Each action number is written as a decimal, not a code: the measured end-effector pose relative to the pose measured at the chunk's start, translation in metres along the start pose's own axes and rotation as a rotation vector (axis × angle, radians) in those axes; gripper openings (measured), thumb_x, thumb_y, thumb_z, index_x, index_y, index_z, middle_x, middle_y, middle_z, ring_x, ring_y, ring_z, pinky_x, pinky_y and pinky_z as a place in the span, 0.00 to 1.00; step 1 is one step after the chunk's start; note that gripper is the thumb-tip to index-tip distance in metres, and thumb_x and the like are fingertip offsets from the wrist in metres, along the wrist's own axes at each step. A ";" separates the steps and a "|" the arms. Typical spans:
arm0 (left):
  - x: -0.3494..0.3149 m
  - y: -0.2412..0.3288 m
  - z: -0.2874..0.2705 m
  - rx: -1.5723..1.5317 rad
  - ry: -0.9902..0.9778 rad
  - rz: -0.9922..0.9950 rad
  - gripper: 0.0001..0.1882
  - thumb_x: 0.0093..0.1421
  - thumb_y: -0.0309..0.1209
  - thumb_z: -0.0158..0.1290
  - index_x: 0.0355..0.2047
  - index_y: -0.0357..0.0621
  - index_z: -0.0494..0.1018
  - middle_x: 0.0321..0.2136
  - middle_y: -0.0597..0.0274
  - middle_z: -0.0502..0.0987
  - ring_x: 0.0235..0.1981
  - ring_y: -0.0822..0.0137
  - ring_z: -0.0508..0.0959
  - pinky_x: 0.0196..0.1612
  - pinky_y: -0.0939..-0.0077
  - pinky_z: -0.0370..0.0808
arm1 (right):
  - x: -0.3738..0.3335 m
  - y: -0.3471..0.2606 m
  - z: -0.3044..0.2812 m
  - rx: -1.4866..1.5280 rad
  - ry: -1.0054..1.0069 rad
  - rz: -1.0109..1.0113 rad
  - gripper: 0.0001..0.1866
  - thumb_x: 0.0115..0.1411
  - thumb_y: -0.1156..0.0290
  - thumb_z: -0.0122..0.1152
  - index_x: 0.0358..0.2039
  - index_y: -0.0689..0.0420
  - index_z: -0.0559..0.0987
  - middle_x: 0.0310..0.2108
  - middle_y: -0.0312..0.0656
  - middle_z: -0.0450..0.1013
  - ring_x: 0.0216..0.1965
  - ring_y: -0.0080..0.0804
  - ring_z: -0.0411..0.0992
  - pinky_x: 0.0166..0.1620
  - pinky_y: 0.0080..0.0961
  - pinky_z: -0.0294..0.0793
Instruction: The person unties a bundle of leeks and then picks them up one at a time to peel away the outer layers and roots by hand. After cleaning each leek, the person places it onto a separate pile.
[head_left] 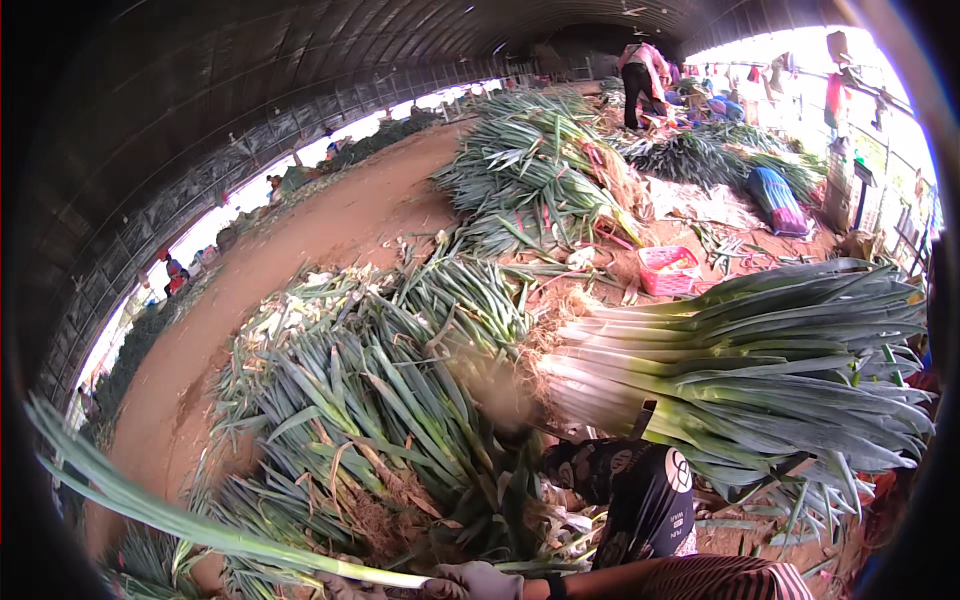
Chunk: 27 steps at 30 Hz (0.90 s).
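Note:
A long green onion (233, 541) stretches from my hands toward the far left, leaves outward and pale root end toward me. My right hand (478, 580), in a grey glove, is closed at its white end. My left hand (347, 588), also gloved, is closed around the stalk just to the left; the frame's lower edge cuts off much of it. Beyond them lies a heap of untrimmed green onions (385, 390) with brown roots and dry leaves. To the right, a big stack of cleaner green onions (690, 365) lies with white stems and roots facing left.
My patterned dark trouser leg (650, 500) is beside the stack. A pink basket (668, 270) stands behind it. Farther back are another onion pile (545, 165), a blue-and-purple bundle (777, 200) and a bending person (645, 80). A dirt path (300, 260) runs along the left.

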<state>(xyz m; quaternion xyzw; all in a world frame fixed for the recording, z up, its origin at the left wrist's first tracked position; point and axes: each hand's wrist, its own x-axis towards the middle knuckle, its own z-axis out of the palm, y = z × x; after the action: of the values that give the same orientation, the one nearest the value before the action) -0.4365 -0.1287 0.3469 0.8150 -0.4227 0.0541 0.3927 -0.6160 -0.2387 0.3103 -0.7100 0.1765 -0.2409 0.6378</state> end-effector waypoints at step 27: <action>-0.066 -0.054 0.086 -0.414 -0.664 -0.046 0.07 0.61 0.31 0.51 0.28 0.43 0.74 0.25 0.66 0.76 0.28 0.74 0.75 0.30 0.79 0.71 | 0.012 0.000 -0.023 0.584 -0.618 0.365 0.32 0.64 0.38 0.44 0.31 0.58 0.79 0.27 0.35 0.74 0.28 0.23 0.70 0.33 0.21 0.70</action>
<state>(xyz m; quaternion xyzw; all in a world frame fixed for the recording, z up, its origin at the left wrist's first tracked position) -0.4607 -0.1271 0.2279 0.7009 -0.5102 -0.3079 0.3920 -0.6189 -0.2643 0.3133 -0.4964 0.0249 0.0585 0.8657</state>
